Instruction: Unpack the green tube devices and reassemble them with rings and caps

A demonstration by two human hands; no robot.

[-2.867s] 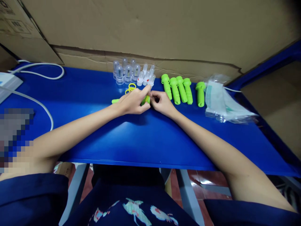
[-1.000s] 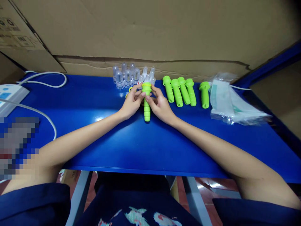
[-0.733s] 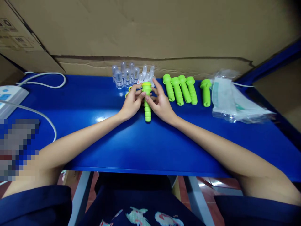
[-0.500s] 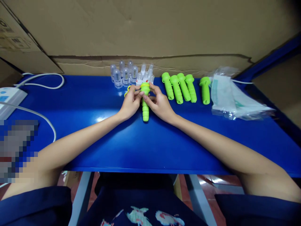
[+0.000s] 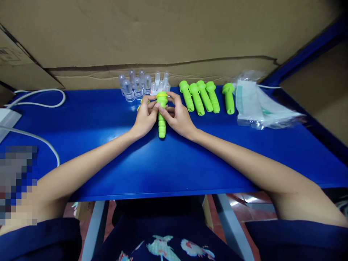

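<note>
Both hands hold one lime-green ribbed plastic part upright over the blue table. My left hand pinches its upper end from the left, my right hand from the right. A yellow ring sits around the part's wide head, under my fingertips. More yellow rings lie just behind my left hand, partly hidden.
Several clear plastic caps stand at the table's back edge. Several more green parts lie in a row to the right, one apart from the rest. A clear plastic bag lies far right. White cables run at the left. Cardboard stands behind.
The green part lay flat under my hands 2.9 s ago and now stands upright between them with the yellow ring on its head. My view has since swung right.
</note>
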